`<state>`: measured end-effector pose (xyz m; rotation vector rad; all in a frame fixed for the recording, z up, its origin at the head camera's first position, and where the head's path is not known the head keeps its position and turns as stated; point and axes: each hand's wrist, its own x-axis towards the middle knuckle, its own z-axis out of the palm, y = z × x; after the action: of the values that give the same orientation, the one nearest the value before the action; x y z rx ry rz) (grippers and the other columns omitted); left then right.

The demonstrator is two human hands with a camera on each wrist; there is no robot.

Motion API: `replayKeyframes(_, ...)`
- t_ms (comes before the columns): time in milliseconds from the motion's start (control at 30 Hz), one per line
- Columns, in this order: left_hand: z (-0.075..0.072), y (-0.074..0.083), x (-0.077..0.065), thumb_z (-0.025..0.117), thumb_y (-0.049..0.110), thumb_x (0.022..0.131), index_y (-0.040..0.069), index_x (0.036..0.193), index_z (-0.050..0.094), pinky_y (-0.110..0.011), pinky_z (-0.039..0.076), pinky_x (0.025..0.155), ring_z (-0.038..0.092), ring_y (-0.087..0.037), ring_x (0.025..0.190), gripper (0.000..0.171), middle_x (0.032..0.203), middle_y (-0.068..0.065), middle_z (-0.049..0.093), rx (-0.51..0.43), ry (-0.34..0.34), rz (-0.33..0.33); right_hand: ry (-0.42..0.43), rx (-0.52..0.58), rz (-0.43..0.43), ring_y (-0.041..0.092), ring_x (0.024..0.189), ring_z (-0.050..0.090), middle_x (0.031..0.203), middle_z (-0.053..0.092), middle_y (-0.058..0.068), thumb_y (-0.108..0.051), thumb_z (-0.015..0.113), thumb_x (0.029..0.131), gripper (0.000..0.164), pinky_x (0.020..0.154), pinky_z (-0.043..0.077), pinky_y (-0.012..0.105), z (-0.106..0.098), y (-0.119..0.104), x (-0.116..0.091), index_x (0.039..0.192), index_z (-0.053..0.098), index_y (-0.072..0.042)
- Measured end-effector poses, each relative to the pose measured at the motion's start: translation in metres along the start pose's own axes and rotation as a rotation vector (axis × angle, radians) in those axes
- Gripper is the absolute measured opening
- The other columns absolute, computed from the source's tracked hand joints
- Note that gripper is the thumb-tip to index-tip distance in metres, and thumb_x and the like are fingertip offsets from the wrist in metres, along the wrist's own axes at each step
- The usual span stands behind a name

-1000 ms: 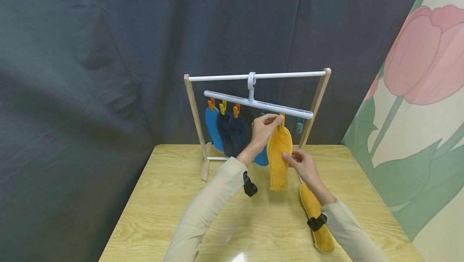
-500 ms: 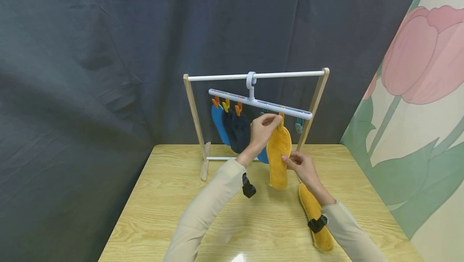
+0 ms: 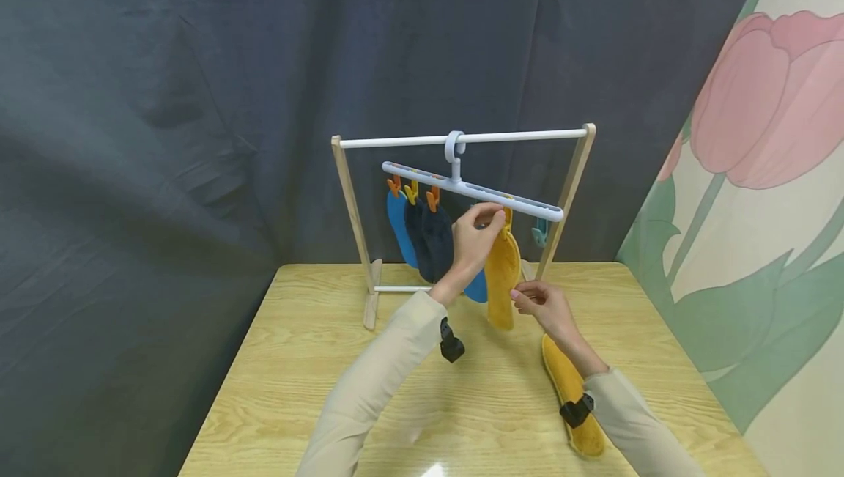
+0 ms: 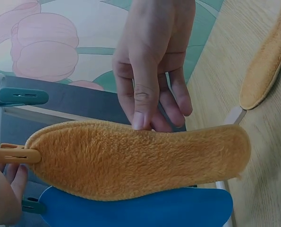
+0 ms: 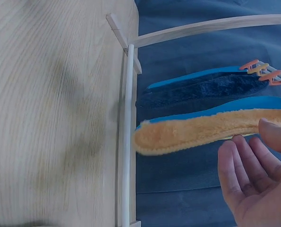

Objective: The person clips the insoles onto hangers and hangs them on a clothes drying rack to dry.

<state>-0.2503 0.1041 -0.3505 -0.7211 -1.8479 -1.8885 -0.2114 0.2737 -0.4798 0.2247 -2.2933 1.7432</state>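
A yellow fuzzy insole (image 3: 503, 279) hangs by its top end from a yellow clothespin (image 4: 17, 155) on the pale hanger (image 3: 504, 200). My left hand (image 3: 471, 242) pinches that clothespin just under the hanger bar; the left wrist view catches only part of this hand. The fingertips of my right hand (image 3: 543, 308) are at the insole's right edge, about halfway down. In the right wrist view its thumb overlaps the insole's edge, and the other fingers are loosely bent below. A second yellow insole (image 3: 574, 396) lies on the table, partly beneath the right forearm.
Left along the hanger, orange and yellow clothespins hold a blue insole (image 3: 399, 228) and dark insoles (image 3: 431, 242). Another blue insole (image 4: 135, 208) hangs behind the yellow one. A teal clothespin (image 3: 540, 231) hangs near the rack's right post (image 3: 567, 202). A curtain (image 3: 264, 96) stands behind.
The yellow insole has turned more edge-on and shifted slightly left, away from my right palm. My right fingers have gone from gripping it to its edge. The hanger's left end has swung slightly right.
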Motion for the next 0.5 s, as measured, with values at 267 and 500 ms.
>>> replayKeyframes(267, 0.005, -0.006, -0.001, 0.065, -0.002, 0.092, -0.009, 0.100, 0.072, -0.028, 0.056, 0.075, 0.067, -0.032, 0.086, 0.012, 0.095, -0.021, 0.069, 0.038, 0.073, 0.078, 0.011, -0.032, 0.024, 0.027, 0.078, 0.067, 0.095, 0.067, 0.027, -0.005, 0.067, 0.094, 0.027, 0.069, 0.058, 0.028, -0.001, 0.001, -0.003, 0.109, 0.063, 0.017)
replayKeyframes(500, 0.014, -0.046, 0.004, 0.069, 0.006, 0.090, -0.002, 0.096, 0.075, -0.035, 0.057, 0.076, 0.064, -0.021, 0.083, 0.011, 0.094, -0.011, 0.063, 0.082, 0.155, 0.125, 0.009, -0.104, 0.037, 0.022, 0.076, 0.067, 0.091, 0.067, 0.025, -0.007, 0.067, 0.095, 0.026, 0.068, 0.057, 0.026, -0.008, 0.013, -0.010, 0.107, 0.064, 0.015)
